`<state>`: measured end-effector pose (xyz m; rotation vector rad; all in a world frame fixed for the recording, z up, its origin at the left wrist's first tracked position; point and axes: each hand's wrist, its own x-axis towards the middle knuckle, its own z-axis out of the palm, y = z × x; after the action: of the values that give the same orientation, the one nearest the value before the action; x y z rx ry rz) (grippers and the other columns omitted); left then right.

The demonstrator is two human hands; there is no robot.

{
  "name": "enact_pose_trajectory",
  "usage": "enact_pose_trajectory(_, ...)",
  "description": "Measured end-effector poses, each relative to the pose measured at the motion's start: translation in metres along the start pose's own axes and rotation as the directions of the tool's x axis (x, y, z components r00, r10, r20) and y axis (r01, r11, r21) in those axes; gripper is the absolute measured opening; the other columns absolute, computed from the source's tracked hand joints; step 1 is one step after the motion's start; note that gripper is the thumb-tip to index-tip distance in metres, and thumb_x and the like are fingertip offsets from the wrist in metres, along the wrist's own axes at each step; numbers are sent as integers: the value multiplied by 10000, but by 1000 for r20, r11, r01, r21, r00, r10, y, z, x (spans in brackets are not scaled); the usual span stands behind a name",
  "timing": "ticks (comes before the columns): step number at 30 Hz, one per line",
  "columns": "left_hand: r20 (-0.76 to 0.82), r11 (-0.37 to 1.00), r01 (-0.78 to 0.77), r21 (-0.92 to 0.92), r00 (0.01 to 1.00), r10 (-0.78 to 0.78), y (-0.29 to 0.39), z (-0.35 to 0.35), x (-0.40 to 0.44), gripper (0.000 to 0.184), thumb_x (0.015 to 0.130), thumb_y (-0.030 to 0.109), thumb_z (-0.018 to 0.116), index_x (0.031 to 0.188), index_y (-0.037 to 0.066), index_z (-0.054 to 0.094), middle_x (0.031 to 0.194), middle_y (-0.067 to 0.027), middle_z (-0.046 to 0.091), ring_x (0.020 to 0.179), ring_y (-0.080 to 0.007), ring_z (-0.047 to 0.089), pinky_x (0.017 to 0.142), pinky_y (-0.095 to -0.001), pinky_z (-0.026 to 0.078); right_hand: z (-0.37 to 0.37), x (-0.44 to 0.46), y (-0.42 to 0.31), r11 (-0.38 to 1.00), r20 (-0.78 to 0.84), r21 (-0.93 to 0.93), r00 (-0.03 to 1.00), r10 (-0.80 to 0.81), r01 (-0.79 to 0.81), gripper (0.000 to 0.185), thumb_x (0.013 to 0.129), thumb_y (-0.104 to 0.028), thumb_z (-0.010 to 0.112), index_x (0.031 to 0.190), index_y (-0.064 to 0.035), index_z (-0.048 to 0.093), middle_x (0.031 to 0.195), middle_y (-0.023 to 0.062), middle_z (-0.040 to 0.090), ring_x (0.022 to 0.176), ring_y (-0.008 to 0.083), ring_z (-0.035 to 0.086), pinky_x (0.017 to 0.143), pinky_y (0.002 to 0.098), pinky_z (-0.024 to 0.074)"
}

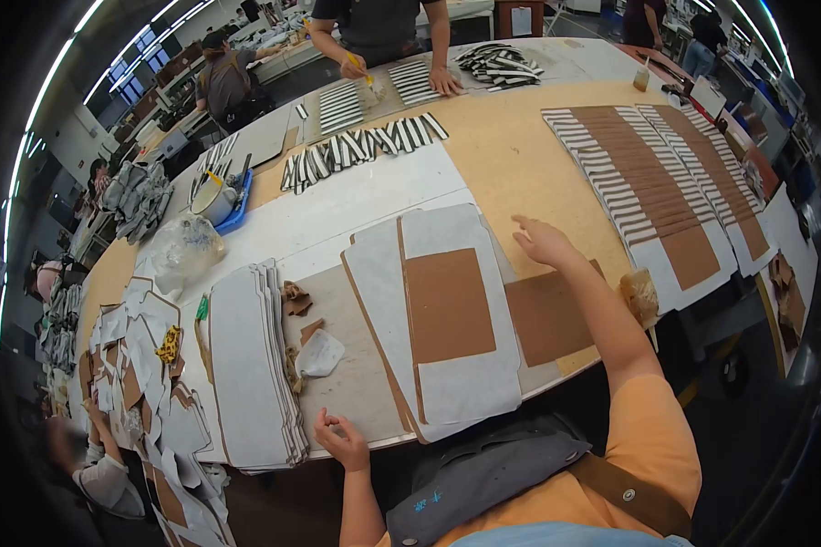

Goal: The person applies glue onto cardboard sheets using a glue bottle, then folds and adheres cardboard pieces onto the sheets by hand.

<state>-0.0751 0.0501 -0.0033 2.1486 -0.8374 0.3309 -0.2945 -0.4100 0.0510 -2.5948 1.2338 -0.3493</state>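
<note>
My right hand (543, 242) reaches over the tan board, fingers apart and holding nothing. Beneath that forearm lies a brown rectangular sheet (543, 319). To its left are overlapping white cut panels (383, 273), the top one bearing a brown rectangle (452, 305). My left hand (342, 439) hovers at the table's front edge with loosely bent, parted fingers and nothing in them. Beside it stands a stack of long white panels (251, 374). A small translucent white piece (320, 353) and brown scraps (295, 299) lie between stack and panels.
Striped pieces with brown middles (643, 173) lie at right, near a crumpled amber lump (639, 296). Black-and-white strips (365, 150) lie further back, where a person (379, 32) holds a yellow brush. A white tub (213, 201) in a blue tray and a scrap heap (141, 365) occupy the left.
</note>
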Motion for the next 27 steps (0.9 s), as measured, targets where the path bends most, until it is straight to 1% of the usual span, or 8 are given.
enact_pose_trajectory(2,-10,998,50,-28,999,-51,3,7,2,345,838,34,498,1174,-26,446,842,-102,474,826,-243,422,782,-374,348,-9,-11,5,955,-399,293,913,90,34,385,904,-313,425,1173,-52,511,1085,185,590,998,310,571,847,418,451)
enact_pose_trajectory(5,16,1000,-5,11,1000,4,-7,-4,-5,343,876,62,482,1205,-24,434,895,-121,493,850,-247,433,794,-373,360,25,-17,70,958,-116,-240,985,131,-156,379,905,-279,452,1190,-39,519,1035,168,615,980,310,585,829,393,461)
enact_pose_trajectory(7,-7,1000,-22,10,1000,22,-10,3,-4,341,880,63,477,1208,-23,437,910,-128,501,868,-255,442,795,-372,363,-10,-29,15,922,-34,337,976,216,-192,329,891,-247,498,1145,-42,536,923,149,636,825,287,621,721,364,485)
enact_pose_trajectory(8,21,999,34,18,999,-34,-5,1,-3,341,885,70,476,1210,-26,440,917,-129,503,878,-259,447,801,-370,366,-26,-47,-25,763,58,611,973,223,-211,311,884,-258,506,1121,-60,547,926,149,637,806,295,618,706,368,481)
enact_pose_trajectory(10,10,999,34,5,999,-34,-6,3,-5,341,886,73,477,1210,-26,439,915,-129,504,879,-259,447,809,-371,363,-21,-86,-80,880,-143,455,987,-75,133,213,879,-255,515,988,-102,616,754,119,627,651,253,612,592,348,469)
enact_pose_trajectory(14,-63,999,24,-36,998,-26,0,4,-1,337,861,66,493,1184,-20,452,861,-92,520,850,-243,442,802,-375,353,12,-158,-128,824,-51,362,892,-450,436,292,868,-300,541,679,-81,581,558,112,564,509,306,567,490,402,445)
enact_pose_trajectory(17,-65,999,-45,-5,997,45,-2,3,-1,339,858,63,498,1184,-17,453,861,-94,524,841,-244,451,809,-383,349,33,-195,-123,823,21,393,890,-455,411,330,868,-295,538,621,-77,557,516,120,533,487,306,554,469,405,434)
enact_pose_trajectory(27,-75,997,-36,-62,997,31,-2,5,0,324,840,48,514,1161,25,476,832,-71,546,795,-232,495,790,-377,366,48,-225,-113,828,-144,320,888,-437,460,322,849,-265,565,582,-86,541,516,96,534,466,280,540,443,370,411)
